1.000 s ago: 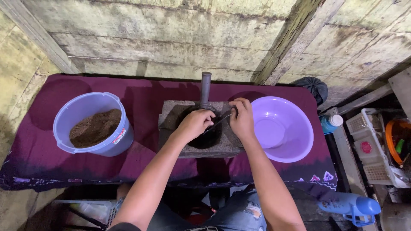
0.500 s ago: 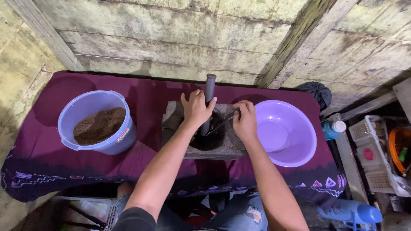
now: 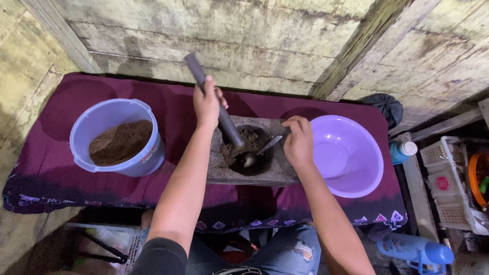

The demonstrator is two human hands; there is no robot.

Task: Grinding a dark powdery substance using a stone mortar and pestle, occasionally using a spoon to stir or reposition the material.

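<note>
In the stone mortar [image 3: 254, 168], a long pestle [image 3: 216, 104] is gripped mid-shaft by the left hand [image 3: 206, 102], fingers wrapped tight; it looks heavy and stiff. Just right of the mortar, the right hand [image 3: 298, 145] pinches a light spoon [image 3: 260, 153] by its handle.

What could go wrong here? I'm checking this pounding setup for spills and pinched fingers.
1. The right hand holds a spoon inside the stone mortar while the left hand has its grip on the pestle; a downstroke might hit the spoon or the fingers.
2. The brown powder sits loose in a shallow hollow, so pounding may scatter it onto the purple cloth.
</note>
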